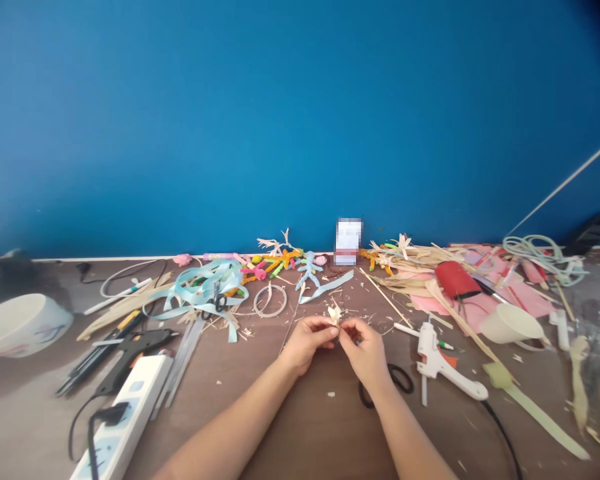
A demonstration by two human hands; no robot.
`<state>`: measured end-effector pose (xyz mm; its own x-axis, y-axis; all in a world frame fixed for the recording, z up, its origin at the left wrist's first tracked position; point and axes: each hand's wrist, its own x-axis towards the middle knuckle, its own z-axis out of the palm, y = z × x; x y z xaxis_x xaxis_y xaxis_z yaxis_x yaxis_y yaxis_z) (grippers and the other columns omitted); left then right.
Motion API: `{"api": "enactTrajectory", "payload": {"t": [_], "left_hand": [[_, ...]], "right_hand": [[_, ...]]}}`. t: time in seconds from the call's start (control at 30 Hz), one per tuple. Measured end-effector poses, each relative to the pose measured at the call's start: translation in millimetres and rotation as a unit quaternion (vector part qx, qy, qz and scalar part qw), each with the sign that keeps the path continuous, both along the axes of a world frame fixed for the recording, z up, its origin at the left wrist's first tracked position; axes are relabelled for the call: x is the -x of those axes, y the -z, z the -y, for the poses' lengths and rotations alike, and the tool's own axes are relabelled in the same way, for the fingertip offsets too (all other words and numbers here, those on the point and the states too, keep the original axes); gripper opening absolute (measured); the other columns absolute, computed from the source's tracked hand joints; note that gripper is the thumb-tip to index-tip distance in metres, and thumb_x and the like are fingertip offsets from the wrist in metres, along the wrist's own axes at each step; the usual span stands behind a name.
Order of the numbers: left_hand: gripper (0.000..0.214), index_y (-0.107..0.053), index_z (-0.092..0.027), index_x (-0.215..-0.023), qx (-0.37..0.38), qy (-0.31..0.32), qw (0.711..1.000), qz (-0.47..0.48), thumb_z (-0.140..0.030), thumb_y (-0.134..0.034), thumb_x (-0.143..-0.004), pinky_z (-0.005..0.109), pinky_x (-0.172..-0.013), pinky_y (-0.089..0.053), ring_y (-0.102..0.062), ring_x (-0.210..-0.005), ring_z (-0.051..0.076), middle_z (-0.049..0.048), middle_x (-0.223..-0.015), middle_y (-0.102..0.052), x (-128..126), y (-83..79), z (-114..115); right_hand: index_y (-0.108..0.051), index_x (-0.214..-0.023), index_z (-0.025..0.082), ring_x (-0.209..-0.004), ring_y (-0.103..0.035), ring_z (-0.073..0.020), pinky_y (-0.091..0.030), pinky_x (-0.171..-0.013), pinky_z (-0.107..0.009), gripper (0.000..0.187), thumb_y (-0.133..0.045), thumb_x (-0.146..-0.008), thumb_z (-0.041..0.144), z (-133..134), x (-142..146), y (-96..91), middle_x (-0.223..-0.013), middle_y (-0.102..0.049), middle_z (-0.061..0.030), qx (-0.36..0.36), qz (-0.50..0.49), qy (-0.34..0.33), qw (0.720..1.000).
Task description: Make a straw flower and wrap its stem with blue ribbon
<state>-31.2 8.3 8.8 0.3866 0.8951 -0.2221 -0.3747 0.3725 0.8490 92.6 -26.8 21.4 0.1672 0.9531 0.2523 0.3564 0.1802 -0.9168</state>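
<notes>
Near the middle of the table, my left hand (311, 341) and my right hand (363, 347) meet, their fingertips pinched together around a small cream-coloured flower (335, 313). Its pale petals stick up above the fingers, while the lower part is hidden by them. Black scissor handles (400, 379) show partly beneath my right wrist. Just right of that hand lies a white hot glue gun (443, 363) with its cord running toward the front edge. Small pale scraps are scattered around both hands.
Left are a white power strip (147, 383), a black glue gun (130, 353), clear glue sticks (186, 353), light-blue ribbon (205, 283) and a white bowl (30, 327). Right are a white cup (511, 325), a red cylinder (455, 280) and pink sheets (535, 297). A blue wall (300, 120) rises behind.
</notes>
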Motion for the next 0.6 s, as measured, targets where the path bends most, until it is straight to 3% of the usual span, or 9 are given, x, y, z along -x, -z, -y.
{"api": "enactTrajectory", "payload": {"t": [0.13,0.23,0.3,0.37,0.47,0.57,0.6], "left_hand": [[0.024,-0.064,-0.013,-0.07,-0.034,-0.001,0.999,-0.017,-0.028,-0.074,-0.053,0.021,-0.054,-0.044,-0.051,-0.058,0.009,0.0012,-0.064,-0.057,-5,-4.2,4],[0.03,-0.064,-0.015,-0.082,-0.069,0.014,0.996,-0.054,-0.03,-0.071,-0.056,0.019,-0.051,-0.041,-0.049,-0.056,0.009,0.0006,-0.063,-0.056,-5,-8.6,5],[0.036,-0.063,-0.016,-0.092,-0.102,0.02,0.988,-0.114,-0.03,-0.068,-0.059,0.019,-0.049,-0.039,-0.048,-0.056,0.01,0.0011,-0.065,-0.056,2,-11.1,-1],[0.027,-0.065,-0.015,-0.085,-0.152,-0.01,0.965,-0.213,-0.03,-0.064,-0.062,0.021,-0.051,-0.038,-0.049,-0.055,0.011,0.0026,-0.066,-0.059,16,-12.9,-12],[0.015,-0.065,-0.017,-0.074,-0.241,-0.099,0.88,-0.397,-0.026,-0.059,-0.065,0.024,-0.058,-0.038,-0.052,-0.058,0.015,0.0034,-0.063,-0.061,39,-15.0,-37],[0.015,-0.065,-0.017,-0.072,-0.267,-0.072,0.755,-0.594,-0.023,-0.051,-0.069,0.027,-0.064,-0.039,-0.057,-0.065,0.019,0.0075,-0.071,-0.065,53,-17.6,-58],[0.016,-0.065,-0.016,-0.07,-0.26,-0.068,0.739,-0.618,-0.023,-0.05,-0.07,0.028,-0.065,-0.039,-0.058,-0.067,0.021,0.0098,-0.071,-0.065,55,-18.5,-62]], "right_hand": [[-0.054,-0.061,0.019,-0.051,-0.049,-0.0131,-0.04,-0.05,-0.023,0.014,-0.055,-0.072,0.028,-2,-1,3.2,-0.055,-0.054,0.0017,0.014,-0.058,-0.008,0.998],[-0.055,-0.063,0.019,-0.054,-0.049,-0.0126,-0.04,-0.053,-0.023,0.012,-0.056,-0.071,0.027,-5,-6,7.8,-0.057,-0.055,0.0018,0.015,-0.096,0.007,0.995],[-0.056,-0.064,0.018,-0.055,-0.049,-0.012,-0.039,-0.055,-0.023,0.01,-0.058,-0.069,0.027,-7,-12,9.3,-0.059,-0.055,0.0022,0.016,-0.144,0.042,0.989],[-0.056,-0.065,0.017,-0.056,-0.049,-0.0116,-0.039,-0.055,-0.023,0.011,-0.06,-0.065,0.027,-10,-18,9.2,-0.059,-0.054,0.0025,0.016,-0.203,0.083,0.976],[-0.055,-0.063,0.016,-0.055,-0.048,-0.0114,-0.037,-0.054,-0.023,0.014,-0.063,-0.061,0.027,-13,-24,8.8,-0.057,-0.053,0.0026,0.017,-0.27,0.113,0.956],[-0.055,-0.064,0.016,-0.055,-0.046,-0.0105,-0.035,-0.052,-0.021,0.014,-0.064,-0.061,0.027,-14,-26,10.4,-0.057,-0.053,0.0027,0.02,-0.305,0.096,0.947],[-0.055,-0.064,0.016,-0.055,-0.045,-0.0102,-0.034,-0.051,-0.021,0.014,-0.064,-0.061,0.026,-14,-25,11.1,-0.057,-0.052,0.0028,0.021,-0.313,0.088,0.946]]}}
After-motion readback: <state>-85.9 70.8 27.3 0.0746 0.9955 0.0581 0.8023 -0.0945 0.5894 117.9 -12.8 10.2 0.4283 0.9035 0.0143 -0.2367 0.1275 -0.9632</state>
